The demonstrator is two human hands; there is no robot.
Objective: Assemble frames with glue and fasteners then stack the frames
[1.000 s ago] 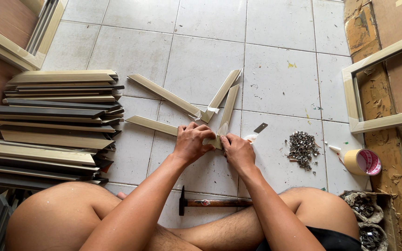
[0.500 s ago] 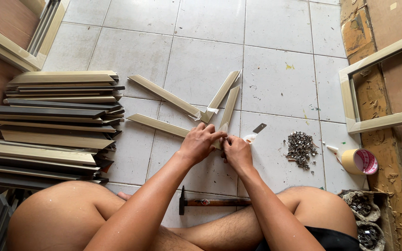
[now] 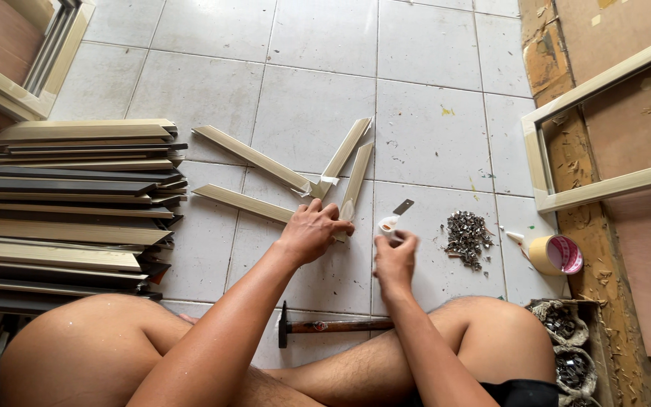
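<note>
Mitred beige frame moulding strips (image 3: 356,181) fanned at centre frame, long axes running from a shared taped joint (image 3: 324,186) toward upper left, left and upper right, lying just above and ahead of both hands. Left hand (image 3: 312,230) nearer, fingers curled down and pressing on the near end of the right-hand strip; right hand (image 3: 395,256) just beside it, thumb and fingers pinching a small white strip of tape (image 3: 388,224), small metal blade (image 3: 403,206) just above. Pile of staples (image 3: 467,235) and a pink-cored tape roll (image 3: 557,255) at right, hammer (image 3: 333,327) between the legs, stacked mouldings (image 3: 77,200) at left.
</note>
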